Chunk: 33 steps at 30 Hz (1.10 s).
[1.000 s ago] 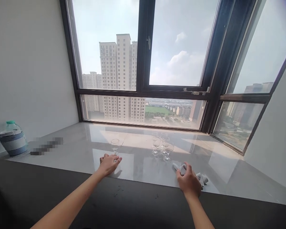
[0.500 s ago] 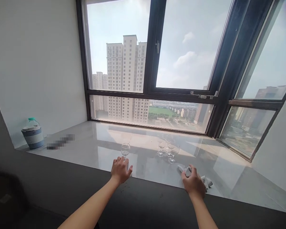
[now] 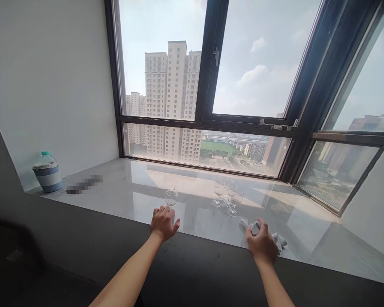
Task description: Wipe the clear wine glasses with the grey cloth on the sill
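Observation:
My left hand (image 3: 163, 222) rests with fingers spread on the pale stone sill (image 3: 131, 192), at the foot of a single clear wine glass (image 3: 171, 197) that stands upright just beyond my fingertips. My right hand (image 3: 261, 244) lies on a crumpled white cloth (image 3: 279, 241) near the sill's front edge, fingers curled over it. Just beyond that hand, a cluster of three clear wine glasses (image 3: 226, 194) stands upright.
A large plastic water bottle with a green cap (image 3: 48, 172) stands at the sill's far left by the white wall. A dark ledge (image 3: 195, 268) runs along the sill's front. Dark-framed windows (image 3: 208, 85) close the back and right side.
The view has shifted so the sill and glasses sit further right and lower. My left hand has slid from beside the single glass's foot to just in front of it. My right hand stays on the cloth.

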Available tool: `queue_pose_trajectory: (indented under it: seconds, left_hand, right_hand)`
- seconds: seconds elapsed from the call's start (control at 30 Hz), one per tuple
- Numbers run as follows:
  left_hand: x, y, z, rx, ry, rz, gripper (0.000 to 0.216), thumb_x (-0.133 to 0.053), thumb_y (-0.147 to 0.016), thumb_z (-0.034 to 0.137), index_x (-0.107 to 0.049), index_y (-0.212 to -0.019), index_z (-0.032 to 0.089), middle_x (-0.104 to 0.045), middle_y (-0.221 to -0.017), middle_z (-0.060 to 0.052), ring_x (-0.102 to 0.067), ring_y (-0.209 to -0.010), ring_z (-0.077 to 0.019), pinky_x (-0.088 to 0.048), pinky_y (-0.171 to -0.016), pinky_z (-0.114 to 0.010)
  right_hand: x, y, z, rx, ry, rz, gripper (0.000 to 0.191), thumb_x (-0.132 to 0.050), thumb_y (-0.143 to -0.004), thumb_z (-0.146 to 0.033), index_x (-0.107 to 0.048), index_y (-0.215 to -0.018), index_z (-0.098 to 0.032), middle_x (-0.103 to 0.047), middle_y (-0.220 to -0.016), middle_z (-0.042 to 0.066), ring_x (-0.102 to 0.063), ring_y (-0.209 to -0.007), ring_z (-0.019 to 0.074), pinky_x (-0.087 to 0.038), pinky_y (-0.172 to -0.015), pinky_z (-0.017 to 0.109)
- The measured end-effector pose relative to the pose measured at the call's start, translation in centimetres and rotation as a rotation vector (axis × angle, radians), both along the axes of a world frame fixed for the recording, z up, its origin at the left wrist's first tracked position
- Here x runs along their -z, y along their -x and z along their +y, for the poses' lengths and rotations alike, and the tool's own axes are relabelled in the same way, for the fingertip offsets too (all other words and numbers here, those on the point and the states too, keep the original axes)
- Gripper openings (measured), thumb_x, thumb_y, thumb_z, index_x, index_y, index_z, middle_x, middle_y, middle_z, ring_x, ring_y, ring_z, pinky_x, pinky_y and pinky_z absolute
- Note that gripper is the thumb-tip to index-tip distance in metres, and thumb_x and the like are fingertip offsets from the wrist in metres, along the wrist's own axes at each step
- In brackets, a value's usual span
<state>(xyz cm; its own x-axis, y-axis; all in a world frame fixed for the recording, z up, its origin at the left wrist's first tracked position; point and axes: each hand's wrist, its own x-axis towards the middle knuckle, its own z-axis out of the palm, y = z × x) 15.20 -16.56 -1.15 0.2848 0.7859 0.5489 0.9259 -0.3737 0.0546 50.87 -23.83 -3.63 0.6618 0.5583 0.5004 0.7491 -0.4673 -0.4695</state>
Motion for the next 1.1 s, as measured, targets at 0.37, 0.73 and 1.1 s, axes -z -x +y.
queue_pose_trajectory:
  seconds: [0.37,0.73,1.1]
  left_hand:
    - [0.43,0.06,0.18,0.004,-0.033,0.006,0.032,-0.049,-0.083,0.048,-0.065,-0.090,0.021,-0.060,-0.095,-0.011,-0.050,-0.093,-0.0288,-0.030,-0.085,-0.045]
    - [0.33,-0.03,0.12,0.003,-0.032,-0.007,0.031,-0.048,-0.083,0.047,-0.065,-0.088,0.021,-0.061,-0.095,-0.012,-0.050,-0.093,-0.0298,-0.030,-0.087,-0.046]
    - [0.30,-0.01,0.10,0.010,-0.029,0.004,0.031,-0.047,-0.084,0.046,-0.065,-0.088,0.021,-0.061,-0.095,-0.012,-0.051,-0.093,-0.0292,-0.030,-0.089,-0.046]
  right_hand:
    - [0.23,0.05,-0.05,-0.002,0.020,-0.034,0.042,-0.044,-0.089,-0.041,-0.049,-0.127,-0.023,-0.068,-0.104,0.009,-0.063,-0.086,0.0257,-0.039,-0.068,0.031]
    - [0.21,-0.01,-0.04,-0.005,-0.001,-0.024,0.038,-0.046,-0.088,-0.038,-0.051,-0.123,-0.023,-0.069,-0.101,0.009,-0.063,-0.084,0.0254,-0.038,-0.067,0.030]
    - [-0.35,0.35,-0.38,-0.017,0.046,-0.030,0.036,-0.046,-0.089,-0.037,-0.051,-0.122,-0.024,-0.069,-0.101,0.009,-0.063,-0.085,0.0258,-0.038,-0.067,0.030]
